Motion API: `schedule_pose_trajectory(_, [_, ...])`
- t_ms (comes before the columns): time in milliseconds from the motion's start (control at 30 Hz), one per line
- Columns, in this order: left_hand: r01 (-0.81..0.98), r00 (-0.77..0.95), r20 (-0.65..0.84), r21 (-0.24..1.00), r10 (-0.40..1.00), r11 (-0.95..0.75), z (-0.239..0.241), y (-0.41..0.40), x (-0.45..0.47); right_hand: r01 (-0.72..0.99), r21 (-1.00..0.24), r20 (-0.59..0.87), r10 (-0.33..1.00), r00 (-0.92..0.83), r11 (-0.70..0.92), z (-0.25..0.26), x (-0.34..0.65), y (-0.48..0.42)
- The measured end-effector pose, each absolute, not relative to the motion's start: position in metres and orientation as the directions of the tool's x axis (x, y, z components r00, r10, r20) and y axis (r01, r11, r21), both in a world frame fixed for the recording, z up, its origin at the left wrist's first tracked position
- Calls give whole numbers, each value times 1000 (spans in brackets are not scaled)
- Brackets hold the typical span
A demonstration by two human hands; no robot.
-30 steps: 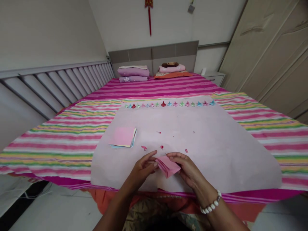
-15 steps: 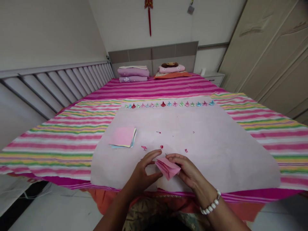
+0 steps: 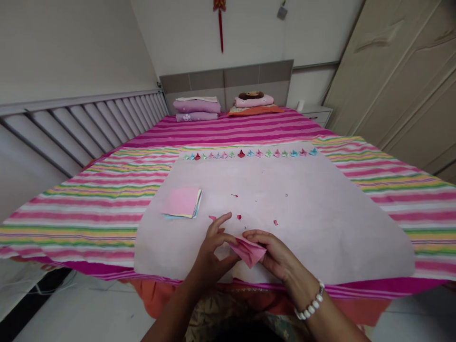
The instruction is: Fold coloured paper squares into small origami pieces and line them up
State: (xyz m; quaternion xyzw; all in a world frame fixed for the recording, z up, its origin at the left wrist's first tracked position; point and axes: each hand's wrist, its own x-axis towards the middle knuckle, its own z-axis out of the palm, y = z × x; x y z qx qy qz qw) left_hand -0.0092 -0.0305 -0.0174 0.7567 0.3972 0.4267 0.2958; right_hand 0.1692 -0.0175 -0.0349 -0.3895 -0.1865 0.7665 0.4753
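A partly folded piece of pink origami paper (image 3: 250, 252) is held up between my two hands, just above the near edge of the pale sheet (image 3: 320, 228). My left hand (image 3: 215, 249) pinches its left corner, with the index finger raised. On the other side, my right hand (image 3: 269, 249) grips the right corner between thumb and fingers; a white bead bracelet (image 3: 309, 306) circles that wrist. Small red paper scraps (image 3: 239, 217) lie just beyond my hands. To the left rests a stack of square coloured papers (image 3: 181, 202), pink on top.
A row of small folded paper figures (image 3: 241, 153) in several colours lines the sheet's far edge. The sheet lies on a striped bedspread (image 3: 89, 204). Folded bedding (image 3: 197, 107) sits by the headboard (image 3: 228, 80), and a slatted rail (image 3: 107, 114) runs along the left.
My left fingers have moved onto the paper's left corner, and the index finger has lifted. The folded paper has shifted and tilted slightly.
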Motion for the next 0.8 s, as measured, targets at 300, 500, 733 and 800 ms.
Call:
schedule_pose_trajectory(300, [311,332,490,750,806,-584,-24,-25,-7,-571,-642,-424,857,-291,-512,-33,167,-21])
schedule_pose_trajectory(500, [202,232,452,844,861,-498,-25,-23,-8,-525,-678,-411,858,-309,-514,-30,165,-22])
schedule_pose_trajectory(733, [6,116,177,984,977,-179,-20,-24,-9,-295,-945,-132,990,-50,-141,-31,169,-26])
schedule_pose_trajectory(800, [-39,127,123,992,984,-119,-18,-25,-9,-275,-961,43,999,-10,39,-31,173,-27])
